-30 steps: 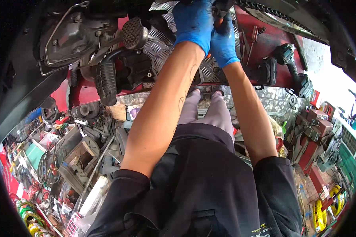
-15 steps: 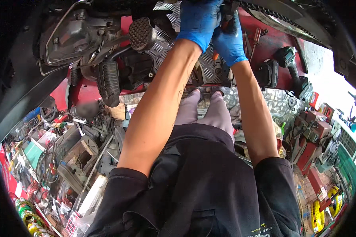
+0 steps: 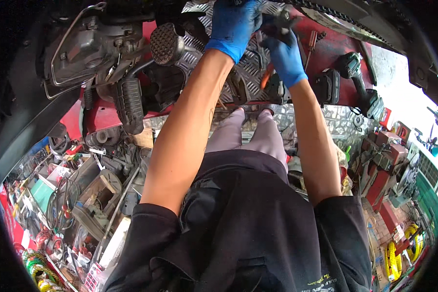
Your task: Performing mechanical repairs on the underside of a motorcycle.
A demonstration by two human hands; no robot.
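Note:
My left hand (image 3: 234,27), in a blue glove stained dark, is closed at the top edge; its fingertips and whatever they grip are hidden. To its right, my gloved right hand (image 3: 286,57) is blurred by motion, its fingers closed around a dark metal part (image 3: 280,23) whose kind I cannot make out. Below that hand, an orange-handled tool (image 3: 266,78) lies on the chequered metal plate (image 3: 250,61). Left of my hands are a motorcycle's round ridged pedal (image 3: 165,45) and a rubber footrest (image 3: 130,104).
A cordless power tool (image 3: 357,80) and a black battery pack (image 3: 330,86) lie on the red bench (image 3: 333,46) at right. A chain (image 3: 348,19) runs along the top right. Cluttered tools, cables (image 3: 61,204) and parts cover the lower left; red machinery (image 3: 379,180) stands lower right.
My right hand has drawn away from my left, with the dark metal part at its fingers. My left hand has shifted slightly left and up. More of the orange-handled tool shows.

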